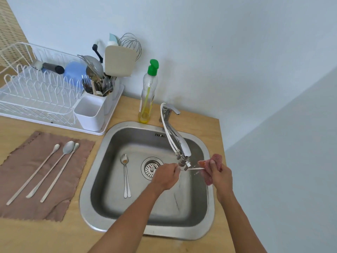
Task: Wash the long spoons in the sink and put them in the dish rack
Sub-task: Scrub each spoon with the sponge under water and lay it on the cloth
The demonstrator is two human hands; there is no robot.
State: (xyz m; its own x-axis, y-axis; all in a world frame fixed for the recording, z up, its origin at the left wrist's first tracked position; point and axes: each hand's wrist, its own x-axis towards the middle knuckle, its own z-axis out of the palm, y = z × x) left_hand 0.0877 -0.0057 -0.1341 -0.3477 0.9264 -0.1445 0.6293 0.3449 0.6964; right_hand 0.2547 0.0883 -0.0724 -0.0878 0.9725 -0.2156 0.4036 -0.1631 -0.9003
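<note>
Over the steel sink [209,207], my left hand [166,177] grips one end of a long spoon [194,168] held level under the faucet [179,145]. My right hand [219,175] holds a pink mesh scrubber [216,160] wrapped round the spoon's other end. Two long spoons [125,176] lie side by side on the sink floor, left of the drain. Three more long spoons [48,170] lie on a brown cloth [21,203] on the counter. The white dish rack [36,95] stands at the back left.
A white cutlery holder [91,114] at the rack's right end has a bare front cup; utensils fill the cup behind it. A green-capped soap bottle [147,94] stands behind the sink. The wall runs close on the right.
</note>
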